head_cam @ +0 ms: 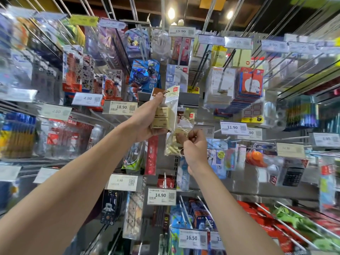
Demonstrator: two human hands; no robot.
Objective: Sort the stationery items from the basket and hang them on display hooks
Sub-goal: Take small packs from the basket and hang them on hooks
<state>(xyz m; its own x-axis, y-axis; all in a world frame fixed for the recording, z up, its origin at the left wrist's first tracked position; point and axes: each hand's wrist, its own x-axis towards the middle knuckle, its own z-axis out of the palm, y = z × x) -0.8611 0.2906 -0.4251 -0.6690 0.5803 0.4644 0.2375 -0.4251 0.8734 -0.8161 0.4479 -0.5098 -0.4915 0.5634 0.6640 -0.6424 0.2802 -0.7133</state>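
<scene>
A clear plastic packet of cream-coloured blocks [164,112], topped by a pale card header, is held up at the centre of the view, in front of a wall of shop merchandise. The left hand [147,119] grips it from the left side, fingers curled round the blocks and the thumb reaching up towards the header. Just below and to the right, a second clear packet [173,146] with similar cream contents is pinched at its middle by the right hand [195,147], thumb and forefinger closed on the film and the other fingers curled in.

Both packets look light. The film is likely soft, crinkly and a little slippery, so a hold on the film alone may let the contents sag or swing. The card header appears stiffer and is the better place to hold, close to its hanging hole, which cannot be made out here.

A grey label holder [188,99] sits just behind the upper packet's top. Around it, long metal display hooks [266,138] jut outward, most loaded with packaged stationery. White price tags [119,107] hang at the hook ends, one reading 18.90 beside the left hand. The edges of the view are blurred. No basket is in sight.
</scene>
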